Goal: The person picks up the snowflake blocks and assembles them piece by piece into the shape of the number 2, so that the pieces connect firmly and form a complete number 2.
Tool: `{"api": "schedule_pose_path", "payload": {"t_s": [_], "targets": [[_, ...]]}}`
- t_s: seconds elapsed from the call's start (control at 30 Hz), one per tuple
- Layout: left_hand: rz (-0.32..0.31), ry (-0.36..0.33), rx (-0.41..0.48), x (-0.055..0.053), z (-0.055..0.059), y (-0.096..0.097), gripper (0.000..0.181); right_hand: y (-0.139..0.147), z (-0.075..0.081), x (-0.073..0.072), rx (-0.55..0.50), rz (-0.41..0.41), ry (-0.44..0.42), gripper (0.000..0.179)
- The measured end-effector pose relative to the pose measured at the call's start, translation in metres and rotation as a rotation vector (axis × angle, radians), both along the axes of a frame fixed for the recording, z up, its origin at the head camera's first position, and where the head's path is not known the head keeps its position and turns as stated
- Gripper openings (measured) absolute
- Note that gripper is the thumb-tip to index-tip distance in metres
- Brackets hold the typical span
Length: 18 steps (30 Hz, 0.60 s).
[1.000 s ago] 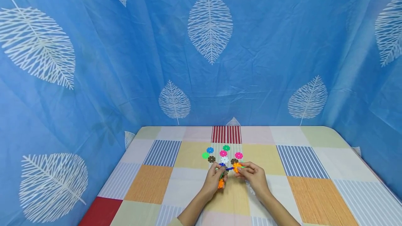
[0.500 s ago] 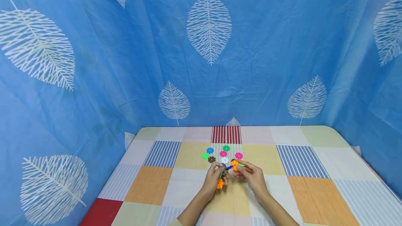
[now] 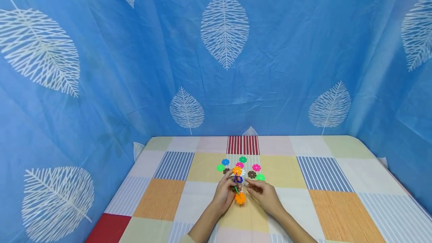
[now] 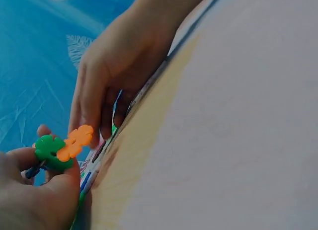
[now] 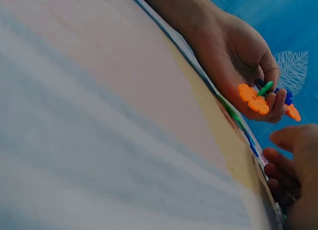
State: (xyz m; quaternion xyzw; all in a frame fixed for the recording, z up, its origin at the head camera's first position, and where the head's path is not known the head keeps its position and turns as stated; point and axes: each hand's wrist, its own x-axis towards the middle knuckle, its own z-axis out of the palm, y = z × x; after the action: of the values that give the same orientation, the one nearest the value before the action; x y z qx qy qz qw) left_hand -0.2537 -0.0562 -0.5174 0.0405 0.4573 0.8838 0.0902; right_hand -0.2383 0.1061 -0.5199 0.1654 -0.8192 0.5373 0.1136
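Note:
My left hand (image 3: 223,192) grips a chain of joined plastic snowflake discs between thumb and fingers, held above the cloth. An orange disc (image 3: 240,198) forms its near end, and another orange disc (image 3: 237,171) its far end. Dark blue discs (image 3: 240,179) show between them, partly covered by the fingers. In the left wrist view a green disc (image 4: 48,147) slots into the near orange one (image 4: 78,141). To the right, my right hand (image 3: 266,197) holds nothing; its fingers are loosely bent, thumb and forefinger apart, close to the chain.
Beyond the hands, several loose discs lie on the checked cloth (image 3: 283,168): a blue one (image 3: 225,162), a green one (image 3: 243,159), a pink one (image 3: 256,167), a brown one (image 3: 252,174) and a light green one (image 3: 260,177). A blue leaf-print curtain (image 3: 270,66) surrounds the table.
The right hand has let go of the upper orange disc. The left hand has turned the chain, so that disc now stands further left, above the left fingers.

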Motion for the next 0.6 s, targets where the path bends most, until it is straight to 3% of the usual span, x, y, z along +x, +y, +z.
{"api": "schedule_pose_path", "payload": {"t_s": [0.2,0.3,0.4,0.6], "targets": [[0.083,-0.079,0.079,-0.006,0.005,-0.002,0.032,-0.010,-0.010,-0.003,0.304,-0.004,0.287,0.026],[0.126,-0.065,0.069,-0.007,0.005,-0.005,0.027,-0.014,-0.010,-0.003,0.392,-0.018,0.361,0.027],[0.142,-0.038,0.018,-0.006,0.002,-0.006,0.025,-0.016,-0.010,-0.003,0.423,-0.029,0.366,0.027],[0.173,-0.050,-0.054,-0.006,-0.003,-0.007,0.030,-0.016,-0.011,-0.001,0.372,-0.032,0.258,0.027]]}}
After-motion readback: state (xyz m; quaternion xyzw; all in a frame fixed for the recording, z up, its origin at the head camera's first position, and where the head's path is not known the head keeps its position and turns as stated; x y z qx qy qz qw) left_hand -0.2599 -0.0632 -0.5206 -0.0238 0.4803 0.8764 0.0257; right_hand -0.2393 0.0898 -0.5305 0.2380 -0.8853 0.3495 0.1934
